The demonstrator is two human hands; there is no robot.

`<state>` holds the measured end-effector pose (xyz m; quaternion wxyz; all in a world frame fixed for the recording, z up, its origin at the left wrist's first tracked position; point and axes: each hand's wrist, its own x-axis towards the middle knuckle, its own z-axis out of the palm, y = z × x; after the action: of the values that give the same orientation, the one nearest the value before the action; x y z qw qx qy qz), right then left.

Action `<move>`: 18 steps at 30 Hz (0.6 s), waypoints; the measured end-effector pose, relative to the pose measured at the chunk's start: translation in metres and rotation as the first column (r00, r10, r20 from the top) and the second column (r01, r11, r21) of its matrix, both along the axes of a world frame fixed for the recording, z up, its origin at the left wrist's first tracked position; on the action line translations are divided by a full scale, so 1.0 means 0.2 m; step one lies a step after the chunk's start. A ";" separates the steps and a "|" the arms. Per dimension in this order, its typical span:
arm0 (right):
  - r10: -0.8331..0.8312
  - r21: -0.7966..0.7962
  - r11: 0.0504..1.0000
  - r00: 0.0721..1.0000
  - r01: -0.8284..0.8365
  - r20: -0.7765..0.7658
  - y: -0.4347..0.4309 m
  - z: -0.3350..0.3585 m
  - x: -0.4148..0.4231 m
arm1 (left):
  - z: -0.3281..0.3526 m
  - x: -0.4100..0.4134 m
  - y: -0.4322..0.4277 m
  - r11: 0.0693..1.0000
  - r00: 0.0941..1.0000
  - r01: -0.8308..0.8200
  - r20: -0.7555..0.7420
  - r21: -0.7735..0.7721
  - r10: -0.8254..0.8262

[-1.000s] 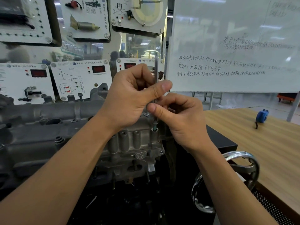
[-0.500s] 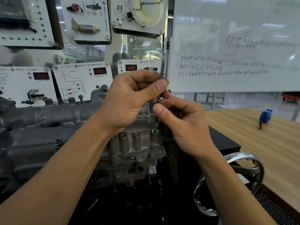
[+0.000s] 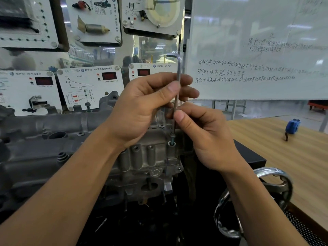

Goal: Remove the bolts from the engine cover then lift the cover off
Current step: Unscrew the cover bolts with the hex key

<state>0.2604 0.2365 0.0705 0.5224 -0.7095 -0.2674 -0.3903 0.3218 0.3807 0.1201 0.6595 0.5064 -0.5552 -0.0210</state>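
A grey cast engine cover (image 3: 145, 157) sits on the engine in the lower middle. A long L-shaped hex key (image 3: 178, 71) stands upright with its tip in a bolt (image 3: 172, 139) that sticks partly out of its hole at the cover's right end. My left hand (image 3: 147, 107) pinches the key's upper shaft between thumb and fingers. Lower down, my right hand (image 3: 204, 132) pinches the shaft just above the bolt. Another bolt (image 3: 87, 106) stands raised at the back of the engine.
Display panels (image 3: 88, 86) with gauges hang behind the engine. A whiteboard (image 3: 257, 50) stands at the right. A wooden table (image 3: 292, 153) holds a blue tape measure (image 3: 292, 126). A chrome handwheel (image 3: 276, 189) sits at the lower right beside a black stand (image 3: 248, 157).
The hex key's bent top now shows above my left hand, and my fingers have shifted along the shaft while turning it. The bolt stands slightly higher out of its hole.
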 end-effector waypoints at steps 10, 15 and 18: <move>0.026 0.138 0.990 0.999 -0.029 0.025 0.03 0.01 0.02 | 0.01 -0.03 -0.01 0.982 0.980 -0.178 0.081 -0.069 0.183; -0.016 0.167 0.986 0.999 0.011 0.029 0.04 0.02 0.03 | 0.00 -0.01 -0.02 0.947 0.941 -0.305 0.118 -0.098 0.316; -0.007 0.064 0.998 1.000 0.007 0.003 0.02 0.04 0.01 | 0.00 -0.01 -0.02 0.967 0.963 -0.247 0.098 -0.064 0.253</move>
<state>0.2631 0.2397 0.0776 0.5431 -0.6926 -0.2532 -0.4016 0.3201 0.3770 0.1203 0.6393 0.5559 -0.5212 0.1033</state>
